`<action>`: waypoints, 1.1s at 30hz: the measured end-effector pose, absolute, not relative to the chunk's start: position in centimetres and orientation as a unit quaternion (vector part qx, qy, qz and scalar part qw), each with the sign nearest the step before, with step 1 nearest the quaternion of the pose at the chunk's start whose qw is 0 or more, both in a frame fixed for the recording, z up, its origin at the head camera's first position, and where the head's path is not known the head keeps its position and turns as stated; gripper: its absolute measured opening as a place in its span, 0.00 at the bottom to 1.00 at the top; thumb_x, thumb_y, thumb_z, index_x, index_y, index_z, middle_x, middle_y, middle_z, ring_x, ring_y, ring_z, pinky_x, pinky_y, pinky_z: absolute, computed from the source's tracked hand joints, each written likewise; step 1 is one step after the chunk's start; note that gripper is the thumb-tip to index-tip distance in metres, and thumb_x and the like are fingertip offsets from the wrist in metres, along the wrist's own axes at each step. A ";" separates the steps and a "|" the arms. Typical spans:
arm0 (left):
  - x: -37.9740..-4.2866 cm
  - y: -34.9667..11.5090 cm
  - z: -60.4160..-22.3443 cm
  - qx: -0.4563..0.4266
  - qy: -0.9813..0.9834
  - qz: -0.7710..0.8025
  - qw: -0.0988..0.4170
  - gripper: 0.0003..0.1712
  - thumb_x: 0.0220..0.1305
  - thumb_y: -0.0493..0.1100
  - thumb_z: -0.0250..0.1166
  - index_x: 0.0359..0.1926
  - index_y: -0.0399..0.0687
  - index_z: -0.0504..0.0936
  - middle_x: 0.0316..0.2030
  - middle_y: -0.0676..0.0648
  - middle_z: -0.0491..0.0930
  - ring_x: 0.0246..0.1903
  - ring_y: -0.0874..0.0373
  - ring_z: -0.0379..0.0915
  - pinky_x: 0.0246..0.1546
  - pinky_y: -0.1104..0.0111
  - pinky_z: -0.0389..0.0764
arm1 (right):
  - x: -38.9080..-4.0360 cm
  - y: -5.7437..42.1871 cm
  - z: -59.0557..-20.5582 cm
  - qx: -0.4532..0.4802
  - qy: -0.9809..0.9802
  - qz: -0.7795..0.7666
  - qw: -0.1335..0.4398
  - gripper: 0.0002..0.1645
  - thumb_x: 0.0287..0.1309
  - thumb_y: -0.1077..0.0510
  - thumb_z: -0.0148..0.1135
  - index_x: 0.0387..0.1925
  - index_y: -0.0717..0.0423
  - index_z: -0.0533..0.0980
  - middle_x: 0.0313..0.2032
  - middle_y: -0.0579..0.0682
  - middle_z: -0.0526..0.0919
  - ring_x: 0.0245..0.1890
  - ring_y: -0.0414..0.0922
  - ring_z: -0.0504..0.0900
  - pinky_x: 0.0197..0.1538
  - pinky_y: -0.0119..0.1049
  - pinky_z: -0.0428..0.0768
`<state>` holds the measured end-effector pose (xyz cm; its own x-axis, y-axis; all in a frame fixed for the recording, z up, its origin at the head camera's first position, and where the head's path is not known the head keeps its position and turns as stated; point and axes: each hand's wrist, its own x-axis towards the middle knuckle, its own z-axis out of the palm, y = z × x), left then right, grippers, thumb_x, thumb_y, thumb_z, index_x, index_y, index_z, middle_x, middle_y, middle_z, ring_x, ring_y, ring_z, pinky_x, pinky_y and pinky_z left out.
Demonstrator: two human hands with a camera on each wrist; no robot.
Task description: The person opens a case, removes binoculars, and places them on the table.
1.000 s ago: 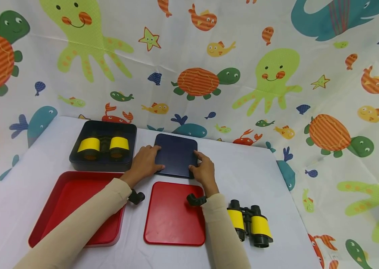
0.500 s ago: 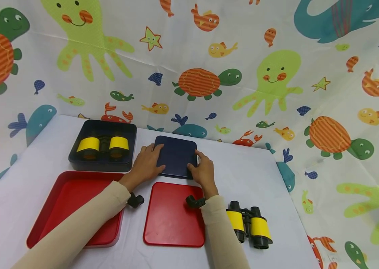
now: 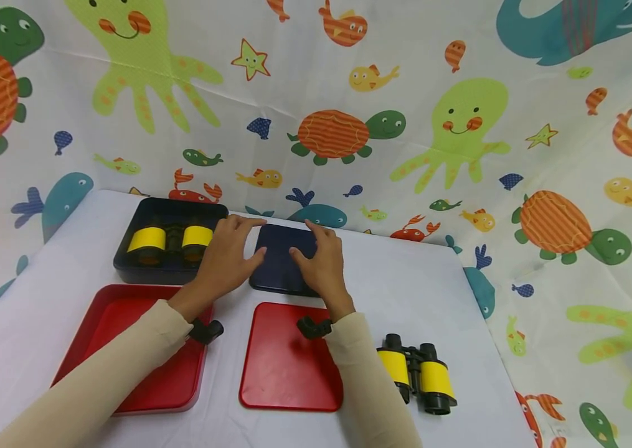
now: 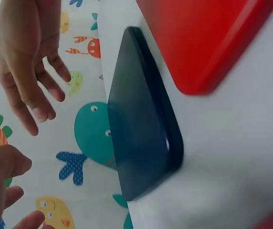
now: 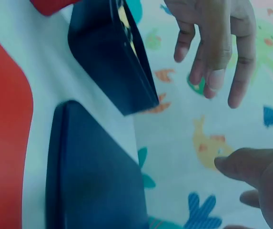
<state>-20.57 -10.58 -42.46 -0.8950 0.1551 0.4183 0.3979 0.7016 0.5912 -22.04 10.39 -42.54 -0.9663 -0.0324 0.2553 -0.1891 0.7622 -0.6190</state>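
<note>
A dark blue lid [image 3: 279,264] lies flat on the white table, right of a matching dark box [image 3: 125,272]. Above the lid, the left hand [image 3: 225,256] hovers near its left side with fingers spread. Over its right part hangs the right hand [image 3: 322,262], thumb and fingers apart. Both wrist views show the hands raised off the lid [image 4: 143,119], holding nothing. Inside the dark box sits a pair of black and yellow binoculars [image 3: 148,239].
An open red box [image 3: 183,398] stands at front left, partly behind the left sleeve. A red lid [image 3: 287,367] lies in front of the blue lid. More black and yellow binoculars [image 3: 434,377] rest at the right. A sea-animal print curtain [image 3: 271,50] backs the table.
Both hands have let go of the dark blue lid's side edges and risen above it. The lid has shifted slightly to the left.
</note>
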 end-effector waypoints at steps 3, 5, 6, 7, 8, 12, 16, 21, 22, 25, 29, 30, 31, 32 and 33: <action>-20.3 -11.9 -42.3 -0.148 -0.908 -0.349 0.180 0.34 0.64 0.42 0.75 0.69 0.43 0.78 0.60 0.32 0.75 0.58 0.38 0.69 0.58 0.41 0.82 | -22.1 9.5 -41.9 0.086 -0.933 0.334 0.101 0.41 0.66 0.49 0.74 0.77 0.43 0.70 0.72 0.58 0.74 0.69 0.56 0.73 0.70 0.55 0.79; -20.2 -12.9 -42.2 -0.148 -0.908 -0.345 0.187 0.33 0.63 0.42 0.76 0.69 0.42 0.79 0.60 0.32 0.76 0.58 0.37 0.70 0.58 0.40 0.82 | -22.2 8.9 -41.6 0.102 -0.934 0.329 0.092 0.42 0.66 0.48 0.74 0.78 0.42 0.70 0.72 0.57 0.74 0.72 0.55 0.72 0.72 0.56 0.77; -20.1 -13.4 -42.2 -0.148 -0.909 -0.341 0.190 0.33 0.63 0.41 0.76 0.69 0.42 0.79 0.60 0.32 0.76 0.57 0.37 0.70 0.57 0.39 0.82 | -22.2 8.6 -41.5 0.109 -0.934 0.328 0.089 0.42 0.66 0.47 0.74 0.78 0.42 0.69 0.73 0.56 0.73 0.73 0.55 0.71 0.73 0.56 0.76; -20.1 -13.9 -42.1 -0.148 -0.909 -0.339 0.191 0.33 0.63 0.41 0.76 0.68 0.41 0.79 0.60 0.31 0.76 0.57 0.37 0.70 0.57 0.38 0.82 | -22.2 8.3 -41.4 0.114 -0.935 0.325 0.084 0.42 0.66 0.46 0.73 0.78 0.41 0.69 0.73 0.55 0.73 0.73 0.54 0.70 0.73 0.56 0.77; -20.1 -14.4 -42.1 -0.147 -0.910 -0.337 0.191 0.33 0.63 0.41 0.76 0.68 0.41 0.79 0.60 0.31 0.76 0.58 0.36 0.70 0.57 0.37 0.82 | -22.2 8.0 -41.3 0.120 -0.935 0.325 0.080 0.42 0.66 0.46 0.73 0.78 0.41 0.69 0.73 0.55 0.73 0.74 0.54 0.70 0.73 0.56 0.77; -20.1 -16.4 -42.1 -0.130 -0.918 -0.326 0.187 0.33 0.63 0.40 0.76 0.68 0.42 0.79 0.60 0.30 0.76 0.59 0.35 0.70 0.57 0.34 0.81 | -22.4 6.5 -41.3 0.142 -0.934 0.322 0.061 0.43 0.67 0.44 0.73 0.79 0.37 0.67 0.73 0.52 0.73 0.73 0.51 0.71 0.72 0.54 0.79; -20.0 -18.5 -41.9 -0.114 -0.922 -0.319 0.186 0.33 0.62 0.41 0.76 0.68 0.43 0.80 0.60 0.30 0.76 0.58 0.34 0.69 0.57 0.34 0.80 | -22.6 5.0 -41.2 0.163 -0.934 0.316 0.046 0.44 0.66 0.44 0.73 0.80 0.35 0.66 0.73 0.51 0.73 0.69 0.49 0.74 0.69 0.51 0.81; -19.8 -20.7 -41.7 -0.109 -0.925 -0.310 0.192 0.34 0.60 0.41 0.77 0.67 0.42 0.80 0.58 0.29 0.75 0.55 0.33 0.70 0.55 0.33 0.79 | -22.5 3.4 -41.1 0.185 -0.928 0.322 0.031 0.46 0.66 0.43 0.73 0.81 0.34 0.64 0.75 0.49 0.71 0.70 0.48 0.73 0.70 0.51 0.81; -19.8 -21.1 -41.8 -0.109 -0.926 -0.306 0.191 0.34 0.59 0.41 0.78 0.67 0.41 0.80 0.57 0.29 0.75 0.55 0.33 0.70 0.55 0.33 0.79 | -22.5 3.1 -41.0 0.190 -0.927 0.322 0.028 0.46 0.66 0.43 0.74 0.81 0.34 0.64 0.75 0.48 0.71 0.71 0.47 0.73 0.70 0.51 0.80; -19.8 -22.4 -41.9 -0.106 -0.933 -0.290 0.183 0.36 0.58 0.42 0.80 0.67 0.41 0.79 0.57 0.28 0.74 0.55 0.32 0.70 0.56 0.33 0.80 | -22.5 2.4 -40.9 0.203 -0.926 0.318 0.022 0.46 0.65 0.42 0.73 0.81 0.33 0.64 0.76 0.45 0.71 0.70 0.46 0.73 0.69 0.48 0.81; -20.1 -23.9 -42.1 -0.091 -0.947 -0.262 0.160 0.39 0.57 0.43 0.81 0.68 0.40 0.77 0.60 0.26 0.72 0.58 0.29 0.68 0.59 0.31 0.78 | -22.7 1.6 -41.0 0.219 -0.923 0.316 0.007 0.46 0.65 0.42 0.73 0.80 0.33 0.64 0.75 0.45 0.73 0.66 0.47 0.76 0.66 0.45 0.83; -20.2 -24.4 -42.2 -0.086 -0.951 -0.255 0.153 0.40 0.57 0.43 0.81 0.69 0.40 0.76 0.61 0.25 0.71 0.59 0.28 0.67 0.60 0.30 0.77 | -22.8 1.4 -41.1 0.223 -0.921 0.319 0.002 0.46 0.66 0.42 0.73 0.80 0.33 0.64 0.75 0.45 0.73 0.66 0.48 0.77 0.66 0.46 0.83; -20.3 -24.7 -42.2 -0.082 -0.954 -0.250 0.145 0.41 0.57 0.43 0.81 0.69 0.40 0.76 0.62 0.25 0.70 0.60 0.27 0.67 0.60 0.30 0.76 | -22.8 1.2 -41.1 0.225 -0.919 0.322 -0.005 0.46 0.66 0.42 0.73 0.81 0.33 0.64 0.75 0.45 0.73 0.66 0.48 0.77 0.67 0.47 0.83; -20.4 -25.1 -42.3 -0.077 -0.957 -0.246 0.135 0.41 0.57 0.43 0.81 0.69 0.39 0.75 0.63 0.24 0.69 0.61 0.27 0.66 0.61 0.29 0.75 | -22.9 1.0 -41.2 0.227 -0.918 0.325 -0.012 0.46 0.66 0.42 0.73 0.81 0.33 0.64 0.76 0.45 0.72 0.67 0.48 0.77 0.68 0.47 0.82; -20.5 -25.5 -42.3 -0.074 -0.959 -0.243 0.125 0.42 0.57 0.44 0.81 0.70 0.39 0.74 0.64 0.24 0.68 0.61 0.26 0.65 0.62 0.28 0.74 | -22.9 0.8 -41.3 0.227 -0.917 0.327 -0.018 0.46 0.66 0.41 0.73 0.81 0.32 0.64 0.77 0.44 0.71 0.68 0.48 0.77 0.69 0.48 0.81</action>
<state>-20.50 -25.48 -42.34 -0.9580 0.0812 0.2751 0.2023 0.8711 0.4475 -22.92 0.84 -41.26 -0.8961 -0.4285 0.1156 -0.4051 0.6832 -0.6076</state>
